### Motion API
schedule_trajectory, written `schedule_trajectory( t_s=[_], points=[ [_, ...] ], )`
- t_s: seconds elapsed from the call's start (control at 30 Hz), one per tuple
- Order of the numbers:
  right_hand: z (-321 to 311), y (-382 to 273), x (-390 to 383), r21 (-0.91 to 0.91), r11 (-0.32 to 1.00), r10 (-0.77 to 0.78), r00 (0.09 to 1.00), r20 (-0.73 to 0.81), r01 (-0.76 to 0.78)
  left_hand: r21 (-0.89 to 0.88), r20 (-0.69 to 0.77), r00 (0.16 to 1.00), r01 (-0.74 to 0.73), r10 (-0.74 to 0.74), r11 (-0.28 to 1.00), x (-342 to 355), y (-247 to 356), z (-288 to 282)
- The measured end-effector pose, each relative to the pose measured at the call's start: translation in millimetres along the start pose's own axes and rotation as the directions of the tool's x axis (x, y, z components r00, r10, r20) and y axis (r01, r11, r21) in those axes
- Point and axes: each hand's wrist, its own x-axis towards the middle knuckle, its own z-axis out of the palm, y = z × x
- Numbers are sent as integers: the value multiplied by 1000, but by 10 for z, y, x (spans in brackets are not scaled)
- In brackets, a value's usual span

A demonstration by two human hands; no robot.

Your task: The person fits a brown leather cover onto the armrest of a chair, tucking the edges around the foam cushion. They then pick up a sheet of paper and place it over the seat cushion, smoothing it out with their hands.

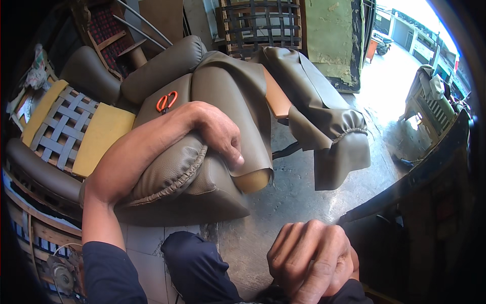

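Observation:
My left forearm lies across a padded armrest (174,169) in brown leatherette with a gathered seam. My left hand (220,131) hangs bent at the wrist beyond it, above a brown padded seat section (217,96). Its fingers curl under and anything inside them is hidden. Orange-handled scissors (166,103) rest on the brown upholstery just beyond my left forearm, their blades partly covered. At the lower right, my right hand (311,258) is closed in a fist, apart from the sofa. What it holds, if anything, is hidden.
A loose brown cover (309,81) drapes over a padded piece toward the right. Grey webbing (66,121) and yellow foam (104,137) show at left. A webbed wooden frame (260,25) stands at the back. Dark furniture (420,202) borders the concrete floor (288,197) at right.

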Motion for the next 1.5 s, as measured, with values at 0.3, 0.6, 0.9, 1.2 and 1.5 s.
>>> schedule_trajectory(
  t_s=[0.3, 0.6, 0.9, 1.2, 1.5],
  points=[
    [-10, 1, -24, -2, 1000, 8, 1000, 7, -8, 6, -2, 1000, 19, -19, 1000, 12, -12, 9],
    [-36, 44, -26, 3, 1000, -14, 999, 45, 14, -10, -19, 1000, 5, -5, 1000, 27, -54, 33],
    [-17, 49, -41, 13, 1000, -13, 1000, 22, 13, -11, -23, 1000, 15, -15, 1000, -3, -23, 22],
    [-24, 36, -38, 20, 1000, -7, 999, 51, 6, -12, -6, 1000, 15, -15, 1000, 24, -50, 27],
    [-221, -113, -50, -268, 937, 251, 965, 74, -223, -38, 27, 998, -47, 48, 998, 91, -91, -4]
  ],
)
